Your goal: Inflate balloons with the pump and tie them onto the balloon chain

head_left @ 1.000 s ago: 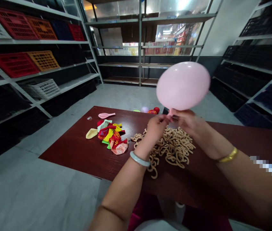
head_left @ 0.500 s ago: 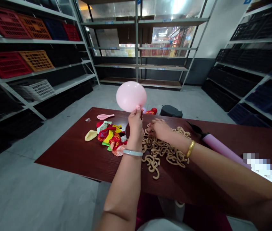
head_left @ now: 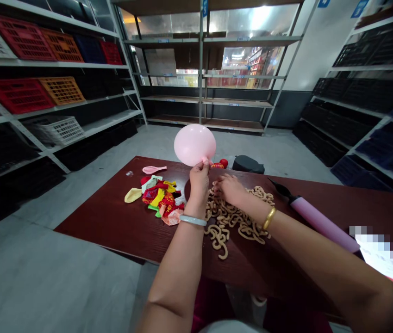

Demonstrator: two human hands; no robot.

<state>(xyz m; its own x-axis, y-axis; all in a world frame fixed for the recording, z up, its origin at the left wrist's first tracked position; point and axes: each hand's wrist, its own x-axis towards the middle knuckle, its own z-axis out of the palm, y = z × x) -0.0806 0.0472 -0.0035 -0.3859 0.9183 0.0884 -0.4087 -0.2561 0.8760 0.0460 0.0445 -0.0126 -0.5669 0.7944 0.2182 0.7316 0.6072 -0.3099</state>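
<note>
Here, the inflated pink balloon (head_left: 195,144) hangs over the far edge of the table (head_left: 95,222), left of the scene's middle. Its knob-like neck points near and right, toward the person, and its rounded end faces far and left; its outline looks wider than tall, with the long axis running roughly left to right. The left hand (head_left: 199,181) pinches the neck, its thumb and fingers (head_left: 204,165) pressed together on it from the near side. The right hand (head_left: 230,188) is just right of that, over the far-left part of a heap of tan rubbery loops (head_left: 236,217), with its fingers bent downward among them; whether they have closed on a loop cannot be told. Left of the hands lies a pile of limp coloured balloons (head_left: 159,198), with a flat pale yellow balloon (head_left: 133,195) at its left side. A limp pink balloon (head_left: 151,169) lies farther back, its neck pointing right. On the right, a pink pump (head_left: 324,224) lies slanting, its black tip toward the far left.
</note>
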